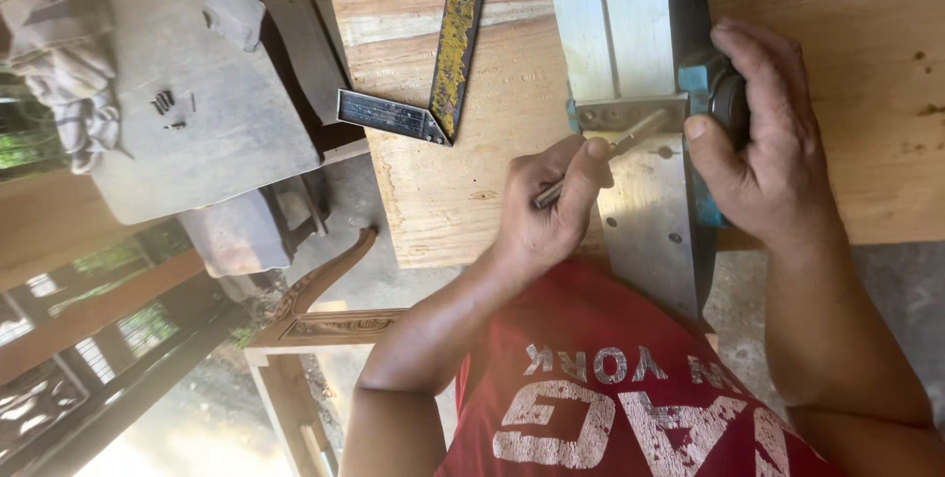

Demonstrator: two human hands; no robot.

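planer (645,93) top cut off, tool tip (655,123) unclear

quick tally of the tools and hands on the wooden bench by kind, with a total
Electric planer, upturned, sole plate showing: 1
Slim metal tool held to the planer's blade slot: 1
Try square with a yellow-flecked blade: 1
Hands: 2, the left hand gripping the slim tool, the right hand steadying the planer
Total: 5
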